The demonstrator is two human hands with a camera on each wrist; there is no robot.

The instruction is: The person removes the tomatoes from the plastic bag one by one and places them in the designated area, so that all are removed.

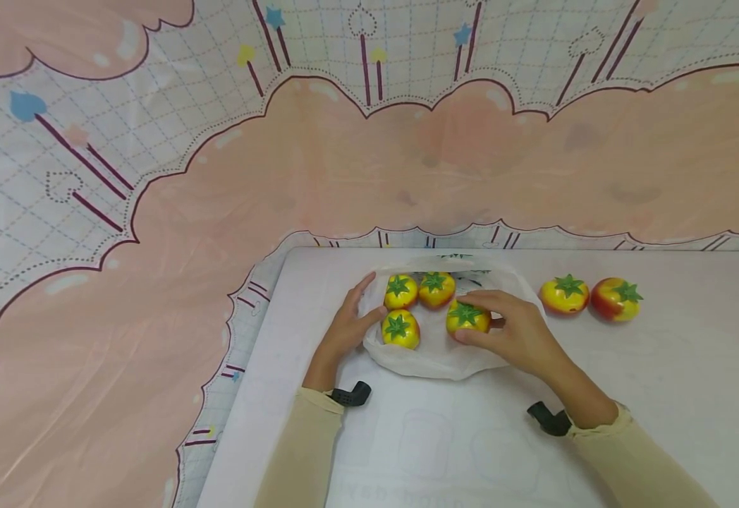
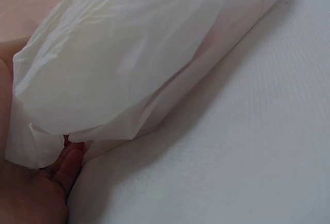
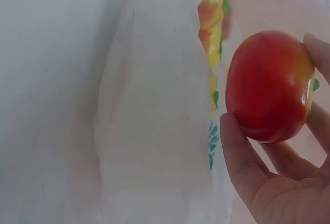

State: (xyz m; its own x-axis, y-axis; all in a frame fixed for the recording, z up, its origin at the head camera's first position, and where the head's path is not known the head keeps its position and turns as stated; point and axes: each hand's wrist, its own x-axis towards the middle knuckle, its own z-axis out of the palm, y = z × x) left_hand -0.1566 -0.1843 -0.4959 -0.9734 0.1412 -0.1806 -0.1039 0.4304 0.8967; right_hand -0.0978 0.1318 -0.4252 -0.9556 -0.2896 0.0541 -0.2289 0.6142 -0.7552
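Note:
A white plastic bag (image 1: 436,361) with green print lies spread at its mouth on the table. Three toy tomatoes, yellow and red with green leaf tops, sit at its left side: one at the upper left (image 1: 400,291), one beside it (image 1: 436,289) and one below (image 1: 400,329). My left hand (image 1: 348,326) holds the bag's left edge; in the left wrist view the white film (image 2: 118,74) hides most of its fingers. Over the bag's right part, my right hand (image 1: 518,335) grips another toy tomato (image 3: 268,87) between thumb and fingers, its red underside showing in the right wrist view.
To the right of the bag, two more toy tomatoes, one yellower (image 1: 564,294) and one redder (image 1: 615,300), rest side by side on the white table (image 1: 674,395). Behind the table hangs a patterned cloth (image 1: 407,169) in peach and white.

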